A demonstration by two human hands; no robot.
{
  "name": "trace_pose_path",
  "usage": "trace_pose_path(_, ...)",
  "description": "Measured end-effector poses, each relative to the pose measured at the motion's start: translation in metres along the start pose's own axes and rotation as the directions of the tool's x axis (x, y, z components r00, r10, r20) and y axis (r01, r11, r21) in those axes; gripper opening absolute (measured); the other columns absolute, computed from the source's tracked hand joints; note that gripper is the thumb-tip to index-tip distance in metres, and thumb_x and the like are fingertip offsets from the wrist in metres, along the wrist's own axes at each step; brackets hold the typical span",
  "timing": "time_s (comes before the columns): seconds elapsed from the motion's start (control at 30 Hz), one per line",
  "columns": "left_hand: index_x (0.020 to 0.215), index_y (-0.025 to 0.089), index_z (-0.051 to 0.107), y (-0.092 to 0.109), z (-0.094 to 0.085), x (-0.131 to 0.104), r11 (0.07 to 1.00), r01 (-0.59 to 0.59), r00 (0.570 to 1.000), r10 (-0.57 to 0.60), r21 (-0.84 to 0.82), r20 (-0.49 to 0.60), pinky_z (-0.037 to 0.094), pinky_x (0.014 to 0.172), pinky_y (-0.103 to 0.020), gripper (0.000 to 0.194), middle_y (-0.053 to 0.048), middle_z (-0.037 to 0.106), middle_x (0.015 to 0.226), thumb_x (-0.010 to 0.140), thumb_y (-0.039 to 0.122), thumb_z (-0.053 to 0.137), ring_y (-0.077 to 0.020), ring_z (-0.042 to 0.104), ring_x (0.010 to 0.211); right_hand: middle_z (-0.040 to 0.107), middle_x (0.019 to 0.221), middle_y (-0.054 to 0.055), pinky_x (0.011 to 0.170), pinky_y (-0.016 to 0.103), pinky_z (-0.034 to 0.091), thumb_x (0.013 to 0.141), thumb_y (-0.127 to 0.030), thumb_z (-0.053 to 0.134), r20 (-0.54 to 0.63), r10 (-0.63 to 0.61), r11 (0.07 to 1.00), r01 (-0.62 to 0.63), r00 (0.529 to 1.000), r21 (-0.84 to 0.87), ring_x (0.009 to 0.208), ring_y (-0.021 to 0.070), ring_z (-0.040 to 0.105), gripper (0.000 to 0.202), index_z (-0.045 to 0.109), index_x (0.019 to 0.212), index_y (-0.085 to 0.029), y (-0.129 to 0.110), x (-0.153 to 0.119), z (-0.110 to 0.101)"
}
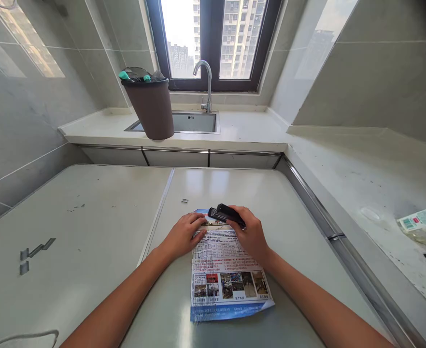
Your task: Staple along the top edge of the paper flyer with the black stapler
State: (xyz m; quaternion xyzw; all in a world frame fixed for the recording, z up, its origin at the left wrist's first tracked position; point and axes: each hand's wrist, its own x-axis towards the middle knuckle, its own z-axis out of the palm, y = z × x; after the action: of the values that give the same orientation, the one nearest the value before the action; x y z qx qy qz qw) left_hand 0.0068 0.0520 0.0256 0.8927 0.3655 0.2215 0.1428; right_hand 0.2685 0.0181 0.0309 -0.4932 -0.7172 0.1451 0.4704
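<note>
A printed flyer with photos, text and blue borders lies on the white tabletop, its lower right corner slightly curled. Many small staple-like marks run down its left side. My right hand is closed around a black stapler, whose front end is over the flyer's top part. My left hand rests with stretched fingers on the flyer's upper left edge, thumb apart. Just beyond the hands, small strips of staples lie on the table.
More staple strips lie at the left, with a cable near the front left corner. Behind the table, a brown bin stands by the sink and faucet. A green-and-white package lies on the right ledge.
</note>
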Motion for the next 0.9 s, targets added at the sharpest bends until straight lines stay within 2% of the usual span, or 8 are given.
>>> trace_pose_path(0.13, 0.138, 0.026, 0.059, -0.004, 0.003, -0.003, 0.999, -0.024, 0.999, 0.023, 0.027, 0.038, 0.049, 0.112, -0.055, 0.041, -0.011, 0.06, 0.145, 0.097, 0.03, 0.065, -0.0319, 0.057, 0.134, 0.073, 0.121, 0.005, 0.098, 0.044, 0.057, 0.098, -0.02, 0.063, 0.062, -0.056, 0.998, 0.056, 0.997, -0.002, 0.112, 0.0255, 0.068, 0.036, 0.062, 0.132, -0.031, 0.006, -0.009, 0.001)
trace_pose_path(0.3, 0.143, 0.025, 0.056, -0.003, 0.003, -0.005, 0.998, 0.015, 1.0, -0.014, -0.067, 0.012, 0.049, 0.116, -0.054, 0.046, -0.012, 0.06, 0.147, 0.098, 0.03, 0.066, -0.03, 0.055, 0.14, 0.072, 0.127, 0.004, 0.104, 0.046, 0.056, 0.097, -0.019, 0.065, 0.168, -0.09, 0.996, 0.092, 0.982, -0.002, 0.119, 0.0262, 0.067, 0.042, 0.062, 0.136, -0.033, 0.014, -0.011, 0.007)
trace_pose_path(0.43, 0.125, 0.024, 0.067, -0.004, 0.004, -0.003, 0.99, -0.031, 1.0, 0.031, -0.14, -0.001, 0.048, 0.118, -0.052, 0.026, -0.01, 0.065, 0.141, 0.1, 0.029, 0.064, -0.0288, 0.053, 0.143, 0.072, 0.127, 0.004, 0.104, 0.043, 0.057, 0.097, -0.019, 0.066, 0.213, -0.11, 0.994, 0.103, 0.971, 0.044, 0.119, 0.0248, 0.067, 0.045, 0.061, 0.139, -0.034, 0.014, -0.012, 0.008)
trace_pose_path(0.5, 0.121, 0.024, 0.069, -0.005, 0.004, -0.002, 0.987, -0.039, 0.999, 0.04, -0.159, 0.001, 0.049, 0.117, -0.051, 0.022, -0.009, 0.068, 0.136, 0.1, 0.027, 0.063, -0.0284, 0.054, 0.141, 0.071, 0.126, 0.005, 0.102, 0.043, 0.057, 0.095, -0.024, 0.07, 0.174, -0.089, 0.994, 0.076, 0.981, 0.08, 0.118, 0.0256, 0.066, 0.043, 0.063, 0.137, -0.032, 0.011, -0.011, 0.005)
trace_pose_path(0.63, 0.121, 0.024, 0.069, -0.007, 0.003, -0.001, 0.984, -0.028, 1.0, 0.029, -0.176, 0.004, 0.048, 0.118, -0.052, 0.023, -0.009, 0.07, 0.133, 0.099, 0.027, 0.065, -0.0281, 0.056, 0.14, 0.072, 0.099, 0.006, 0.088, 0.041, 0.055, 0.099, -0.027, 0.065, -0.073, 0.043, 0.995, -0.037, 0.996, 0.09, 0.097, 0.0237, 0.066, 0.013, 0.078, 0.098, -0.026, 0.002, -0.006, -0.007)
trace_pose_path(0.7, 0.12, 0.024, 0.07, -0.007, 0.003, -0.002, 0.982, -0.026, 1.0, 0.027, -0.189, 0.003, 0.04, 0.124, -0.055, 0.022, -0.008, 0.07, 0.132, 0.099, 0.027, 0.065, -0.0271, 0.058, 0.138, 0.068, 0.083, 0.004, 0.076, 0.038, 0.053, 0.1, -0.024, 0.059, -0.138, 0.089, 0.993, -0.076, 0.986, 0.096, 0.082, 0.0205, 0.063, 0.028, 0.076, 0.077, -0.024, 0.0, -0.004, -0.012)
trace_pose_path(0.77, 0.12, 0.024, 0.07, -0.006, 0.003, -0.002, 0.976, -0.017, 1.0, 0.02, -0.216, 0.012, 0.034, 0.128, -0.057, 0.022, -0.007, 0.072, 0.13, 0.099, 0.028, 0.065, -0.0267, 0.059, 0.137, 0.064, 0.075, 0.003, 0.068, 0.035, 0.049, 0.099, -0.023, 0.059, -0.138, 0.108, 0.99, -0.093, 0.985, 0.107, 0.074, 0.0186, 0.06, 0.033, 0.073, 0.069, -0.023, 0.0, -0.004, -0.016)
trace_pose_path(0.9, 0.115, 0.023, 0.074, -0.004, 0.002, -0.002, 0.949, 0.081, 0.997, -0.079, -0.303, 0.019, 0.049, 0.118, -0.05, 0.021, -0.008, 0.075, 0.125, 0.096, 0.032, 0.07, -0.0277, 0.065, 0.131, 0.058, 0.067, 0.002, 0.059, 0.033, 0.043, 0.096, -0.022, 0.06, -0.147, 0.105, 0.992, -0.093, 0.984, 0.09, 0.064, 0.0163, 0.054, 0.038, 0.064, 0.058, -0.022, 0.001, -0.004, -0.017)
